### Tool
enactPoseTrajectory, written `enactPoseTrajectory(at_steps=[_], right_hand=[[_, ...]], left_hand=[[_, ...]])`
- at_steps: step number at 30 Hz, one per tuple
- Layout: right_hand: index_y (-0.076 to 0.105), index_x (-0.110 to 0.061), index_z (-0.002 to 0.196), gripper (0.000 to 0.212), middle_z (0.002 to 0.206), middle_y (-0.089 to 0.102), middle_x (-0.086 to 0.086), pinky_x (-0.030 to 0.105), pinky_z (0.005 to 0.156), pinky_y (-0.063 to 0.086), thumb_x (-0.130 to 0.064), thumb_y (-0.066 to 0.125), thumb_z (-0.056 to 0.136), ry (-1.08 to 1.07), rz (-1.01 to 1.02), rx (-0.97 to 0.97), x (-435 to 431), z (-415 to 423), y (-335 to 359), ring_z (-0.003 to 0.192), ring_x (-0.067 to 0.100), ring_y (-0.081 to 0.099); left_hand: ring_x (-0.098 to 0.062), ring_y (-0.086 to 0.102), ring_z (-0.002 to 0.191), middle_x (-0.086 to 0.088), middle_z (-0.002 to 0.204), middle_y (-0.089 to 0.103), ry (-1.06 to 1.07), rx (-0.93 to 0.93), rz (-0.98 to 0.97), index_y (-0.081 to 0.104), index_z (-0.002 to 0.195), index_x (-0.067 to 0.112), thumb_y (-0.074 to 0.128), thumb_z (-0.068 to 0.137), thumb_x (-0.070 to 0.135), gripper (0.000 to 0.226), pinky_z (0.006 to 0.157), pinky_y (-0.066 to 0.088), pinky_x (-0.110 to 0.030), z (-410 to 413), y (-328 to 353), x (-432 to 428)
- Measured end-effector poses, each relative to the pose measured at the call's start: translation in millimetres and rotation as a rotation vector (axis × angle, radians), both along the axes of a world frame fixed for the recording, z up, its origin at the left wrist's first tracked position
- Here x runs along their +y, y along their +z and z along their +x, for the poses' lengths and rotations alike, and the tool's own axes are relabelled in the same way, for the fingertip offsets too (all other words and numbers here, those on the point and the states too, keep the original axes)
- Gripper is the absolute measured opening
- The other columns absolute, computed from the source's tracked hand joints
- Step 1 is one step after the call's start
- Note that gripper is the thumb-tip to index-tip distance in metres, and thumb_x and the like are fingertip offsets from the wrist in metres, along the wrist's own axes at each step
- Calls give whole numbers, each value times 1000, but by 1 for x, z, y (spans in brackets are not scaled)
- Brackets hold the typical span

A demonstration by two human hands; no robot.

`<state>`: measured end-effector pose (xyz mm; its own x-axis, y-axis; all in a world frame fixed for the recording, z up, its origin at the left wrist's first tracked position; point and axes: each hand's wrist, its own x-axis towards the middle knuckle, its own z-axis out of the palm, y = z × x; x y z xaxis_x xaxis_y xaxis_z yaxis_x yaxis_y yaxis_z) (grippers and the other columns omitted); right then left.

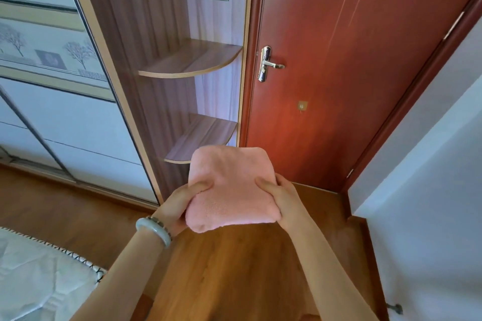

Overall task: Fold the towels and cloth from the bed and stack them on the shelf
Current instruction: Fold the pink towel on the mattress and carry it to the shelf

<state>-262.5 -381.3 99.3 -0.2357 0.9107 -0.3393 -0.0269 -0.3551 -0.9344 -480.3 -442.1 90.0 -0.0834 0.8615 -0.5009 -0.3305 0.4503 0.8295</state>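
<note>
Room: bedroom corner with a wood floor (234, 273) and a white wall (430, 190) along the right of the frame.
Bed: white cover (39, 276) with zigzag edging, lower left corner.
Left hand (174, 206): grips the towel's left edge, thumb pressed on top; the other fingers are hidden beneath. A pale bangle (154, 230) circles the wrist.
Right hand (281, 198): grips the right edge, thumb on top, fingers tucked under and out of sight.
Towel (232, 187): pink, folded into a thick square, held level in the air at lower centre, in front of the lower shelf (206, 135).
Upper shelf (193, 60): rounded wood board, centre frame, bare.
Wardrobe (65, 112): sliding panels with a tree print, left.
Door (352, 60): red-brown, closed, metal handle (268, 64) just right of the shelves.
</note>
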Motion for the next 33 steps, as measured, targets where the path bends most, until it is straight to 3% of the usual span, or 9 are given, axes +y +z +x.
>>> enactPoseTrajectory(at_steps=[3, 6, 8, 12, 17, 21, 27, 30, 33], right_hand=[[54, -15, 128, 52, 115, 65, 5, 31, 74, 56, -24, 72, 80, 14, -15, 25, 53, -14, -4, 101, 21, 65], [54, -13, 128, 52, 114, 66, 5, 38, 85, 56, -23, 72, 80, 25, -1, 35, 105, -33, -6, 101, 22, 65], [53, -12, 129, 55, 115, 65, 5, 40, 90, 54, -25, 73, 80, 37, 4, 25, 144, -52, -5, 102, 22, 65], [53, -13, 128, 52, 115, 65, 5, 37, 88, 54, -25, 71, 81, 51, 41, 44, 227, -94, 6, 102, 21, 64], [59, -13, 118, 41, 109, 67, 5, 40, 90, 53, -22, 72, 80, 77, 94, 38, 330, -149, 33, 100, 22, 65], [63, -20, 104, 26, 106, 69, 5, 44, 92, 52, -24, 72, 80, 158, 120, 54, 393, -194, 49, 100, 24, 66], [63, -12, 110, 28, 102, 71, 7, 34, 84, 56, -17, 70, 83, 331, 147, 77, 478, -267, 65, 93, 20, 69], [65, -10, 110, 32, 106, 71, 10, 33, 81, 56, -21, 72, 81, 461, 151, 26, 524, -306, 66, 95, 20, 69], [66, -9, 111, 37, 103, 71, 9, 34, 82, 56, -22, 75, 78, 571, 201, -49, 566, -344, 66, 95, 22, 69]], left_hand=[[-31, 71, 92, -20, 97, 73, 32, 63, 63, 61, 116, -2, 84, 54, 44, 80, 68, 57, -37, -7, 0, 45], [-17, 72, 68, -8, 75, 75, 153, 203, 120, 61, 103, 2, 75, 72, 39, 51, 51, 53, -23, -12, 3, 91], [-16, 68, 74, -5, 88, 70, 244, 254, 153, 51, 114, 8, 70, 82, 33, 45, 46, 50, -17, -28, -1, 127], [-25, 67, 99, -10, 122, 59, 300, 234, 259, 39, 134, 26, 80, 66, 48, 82, 64, 59, -35, -76, 1, 208], [-17, 58, 111, 3, 129, 53, 364, 242, 389, 42, 132, 32, 73, 80, 35, 60, 83, 55, -38, -121, 35, 294], [-13, 61, 105, 1, 124, 58, 399, 258, 453, 46, 126, 41, 65, 87, 23, 47, 68, 54, -26, -155, 60, 345], [-14, 42, 131, 13, 143, 41, 498, 361, 471, 37, 139, 45, 68, 86, 25, 65, 109, 37, -42, -212, 73, 396], [-10, 39, 129, 16, 141, 35, 575, 441, 441, 29, 145, 43, 60, 92, 26, 64, 100, 39, -28, -229, 74, 418], [-6, 40, 120, 13, 135, 35, 637, 535, 351, 20, 148, 42, 53, 96, 31, 62, 76, 41, -12, -241, 71, 439]])
